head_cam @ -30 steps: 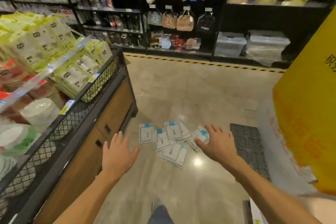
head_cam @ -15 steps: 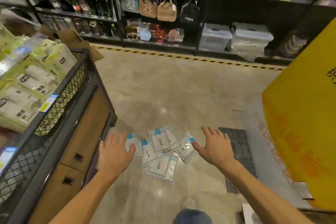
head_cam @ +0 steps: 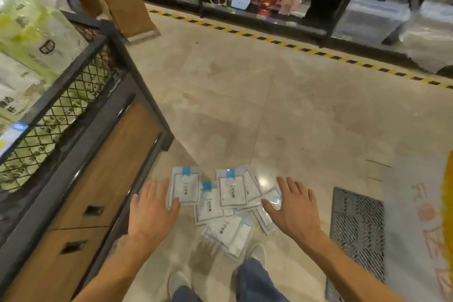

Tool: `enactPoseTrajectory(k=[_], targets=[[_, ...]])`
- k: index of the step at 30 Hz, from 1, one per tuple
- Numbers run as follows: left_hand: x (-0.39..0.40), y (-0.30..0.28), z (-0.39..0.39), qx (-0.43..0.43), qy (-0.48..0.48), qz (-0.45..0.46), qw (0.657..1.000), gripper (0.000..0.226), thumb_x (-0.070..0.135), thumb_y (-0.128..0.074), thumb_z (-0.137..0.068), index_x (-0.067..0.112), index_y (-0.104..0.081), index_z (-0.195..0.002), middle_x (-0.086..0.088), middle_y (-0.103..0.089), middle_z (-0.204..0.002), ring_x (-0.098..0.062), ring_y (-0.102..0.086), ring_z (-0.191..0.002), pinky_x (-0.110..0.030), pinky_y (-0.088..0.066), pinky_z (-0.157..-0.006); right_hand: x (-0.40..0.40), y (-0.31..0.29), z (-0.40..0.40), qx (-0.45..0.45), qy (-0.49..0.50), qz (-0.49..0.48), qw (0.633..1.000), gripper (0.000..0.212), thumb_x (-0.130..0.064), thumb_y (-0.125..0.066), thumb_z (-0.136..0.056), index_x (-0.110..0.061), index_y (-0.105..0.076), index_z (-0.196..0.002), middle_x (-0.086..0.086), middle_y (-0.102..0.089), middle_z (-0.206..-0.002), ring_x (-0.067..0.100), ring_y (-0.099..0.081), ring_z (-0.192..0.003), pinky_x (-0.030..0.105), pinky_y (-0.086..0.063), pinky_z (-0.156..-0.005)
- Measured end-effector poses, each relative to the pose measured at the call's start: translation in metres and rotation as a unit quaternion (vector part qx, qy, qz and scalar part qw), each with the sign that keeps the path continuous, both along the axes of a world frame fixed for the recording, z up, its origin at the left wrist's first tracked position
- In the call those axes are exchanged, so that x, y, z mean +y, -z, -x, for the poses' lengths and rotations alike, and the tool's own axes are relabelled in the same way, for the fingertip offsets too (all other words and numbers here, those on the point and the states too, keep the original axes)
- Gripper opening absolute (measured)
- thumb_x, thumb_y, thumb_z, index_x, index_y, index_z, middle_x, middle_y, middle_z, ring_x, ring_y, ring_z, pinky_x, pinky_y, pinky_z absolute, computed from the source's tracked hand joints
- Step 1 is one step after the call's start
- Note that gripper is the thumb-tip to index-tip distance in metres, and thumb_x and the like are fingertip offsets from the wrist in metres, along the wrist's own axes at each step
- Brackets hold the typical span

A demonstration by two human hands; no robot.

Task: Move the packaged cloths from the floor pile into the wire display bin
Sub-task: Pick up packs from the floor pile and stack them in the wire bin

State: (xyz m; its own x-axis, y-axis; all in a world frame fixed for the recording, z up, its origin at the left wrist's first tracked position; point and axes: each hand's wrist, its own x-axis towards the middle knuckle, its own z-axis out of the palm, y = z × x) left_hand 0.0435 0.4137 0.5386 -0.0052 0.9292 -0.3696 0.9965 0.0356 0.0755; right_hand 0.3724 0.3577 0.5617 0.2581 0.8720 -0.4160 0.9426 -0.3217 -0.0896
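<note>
— What stood furthest left of the pile?

— The wire bin [head_cam: 73,95], up on its wooden cabinet [head_cam: 103,179], well to the left of the pile and above it. It held green-and-white packs [head_cam: 31,39] (not the blue-tabbed kind).

— And the packets themselves?

— The packaged cloths [head_cam: 220,201] lay loosely fanned and overlapping on the floor [head_cam: 245,105], just beyond the person's shoes [head_cam: 257,252]. None were lifted.

— The hands?

— The left hand [head_cam: 152,211] was at the pile's left edge, fingers spread wide and straight, thumb over the corner of the leftmost packet. The right hand [head_cam: 294,206] was at the pile's right edge, equally wide, holding nothing. I couldn't tell whether either was touching plastic.

— So what would have made the gather go well?

— Judging by the spread, sweeping both hands inward toward the pile's middle to square the packets into one stack before lifting. The plastic looked slippery, so pinching from both sides with thumbs on top would likely have stopped them sliding out.

— Anything right of the pile?

— A dark grated mat [head_cam: 358,228], near but apart, and a yellow display [head_cam: 448,193] further right.
</note>
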Motion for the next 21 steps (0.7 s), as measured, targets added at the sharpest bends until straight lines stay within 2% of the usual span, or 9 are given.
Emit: enactPoseTrajectory(k=[2,4,7,9,11,13,15,18,21], targets=[[0.017,0.044,0.002,-0.015,-0.007,0.007,1.000,0.069,0.054,-0.043,-0.101,0.025,-0.025,-0.161,-0.004,-0.029,-0.166,-0.023,-0.023,-0.155,-0.051,-0.021,-0.124,0.021,0.043,0.002,0.007,0.001,0.016,1.000,0.088,-0.076,-0.030,-0.090,-0.024,-0.030,-0.161,0.005,-0.034,-0.166,0.030,-0.030,-0.153,0.052,-0.024,-0.124],[0.035,0.097,0.005,-0.016,-0.008,0.027,0.999,0.071,0.054,-0.040,-0.101,0.025,-0.019,-0.163,-0.004,-0.024,-0.168,-0.022,-0.018,-0.156,-0.049,-0.018,-0.125,0.040,0.096,0.006,0.019,0.003,0.017,1.000,0.084,-0.071,-0.042,-0.096,-0.023,-0.026,-0.163,0.006,-0.030,-0.168,0.029,-0.027,-0.154,0.051,-0.019,-0.126],[0.066,0.185,0.014,0.012,0.008,0.062,0.998,0.073,0.058,-0.029,-0.103,0.028,-0.005,-0.164,-0.004,-0.011,-0.171,-0.021,-0.010,-0.158,-0.045,-0.013,-0.127,0.064,0.184,0.016,0.018,0.004,0.038,0.999,0.084,-0.071,-0.039,-0.097,-0.024,-0.019,-0.164,0.003,-0.023,-0.170,0.026,-0.021,-0.156,0.047,-0.014,-0.127],[0.084,0.246,0.020,0.024,0.011,0.063,0.998,0.073,0.060,-0.029,-0.102,0.030,-0.003,-0.164,-0.004,-0.010,-0.171,-0.022,-0.010,-0.158,-0.044,-0.016,-0.126,0.077,0.249,0.023,0.026,0.017,0.046,0.998,0.088,-0.076,-0.034,-0.093,-0.023,-0.023,-0.163,0.005,-0.028,-0.169,0.028,-0.025,-0.155,0.048,-0.018,-0.126],[0.100,0.308,0.027,0.036,0.009,0.070,0.997,0.073,0.059,-0.031,-0.103,0.031,-0.003,-0.164,-0.003,-0.008,-0.172,-0.022,-0.011,-0.157,-0.045,-0.017,-0.125,0.088,0.319,0.029,0.022,0.030,0.035,0.999,0.097,-0.080,-0.027,-0.084,-0.018,-0.035,-0.159,0.009,-0.040,-0.162,0.033,-0.037,-0.148,0.053,-0.028,-0.122],[0.112,0.372,0.037,0.036,0.000,0.086,0.996,0.072,0.057,-0.032,-0.103,0.030,-0.005,-0.164,-0.004,-0.008,-0.172,-0.023,-0.012,-0.157,-0.045,-0.016,-0.125,0.097,0.393,0.032,0.016,0.029,0.036,0.999,0.097,-0.079,-0.032,-0.083,-0.015,-0.041,-0.155,0.013,-0.048,-0.156,0.037,-0.045,-0.142,0.057,-0.035,-0.117],[0.120,0.437,0.049,0.043,0.003,0.097,0.994,0.071,0.057,-0.031,-0.103,0.030,-0.006,-0.164,-0.005,-0.007,-0.172,-0.023,-0.013,-0.157,-0.046,-0.020,-0.125,0.102,0.458,0.034,0.013,0.032,0.056,0.998,0.095,-0.077,-0.039,-0.085,-0.015,-0.038,-0.156,0.015,-0.045,-0.158,0.038,-0.042,-0.144,0.057,-0.034,-0.117],[0.129,0.524,0.064,0.042,0.004,0.101,0.994,0.072,0.058,-0.034,-0.102,0.028,-0.010,-0.164,-0.009,-0.011,-0.171,-0.027,-0.017,-0.155,-0.050,-0.031,-0.119,0.110,0.542,0.034,0.000,0.040,0.059,0.997,0.102,-0.084,-0.027,-0.082,-0.017,-0.033,-0.158,0.012,-0.046,-0.156,0.036,-0.044,-0.141,0.054,-0.038,-0.114],[0.136,0.594,0.070,0.022,-0.034,0.103,0.994,0.074,0.060,-0.039,-0.101,0.030,-0.013,-0.163,-0.009,-0.013,-0.170,-0.029,-0.019,-0.154,-0.054,-0.036,-0.113,0.118,0.612,0.032,0.024,0.077,0.054,0.995,0.097,-0.079,-0.044,-0.089,-0.017,-0.025,-0.161,0.011,-0.041,-0.159,0.035,-0.040,-0.144,0.051,-0.040,-0.113]])
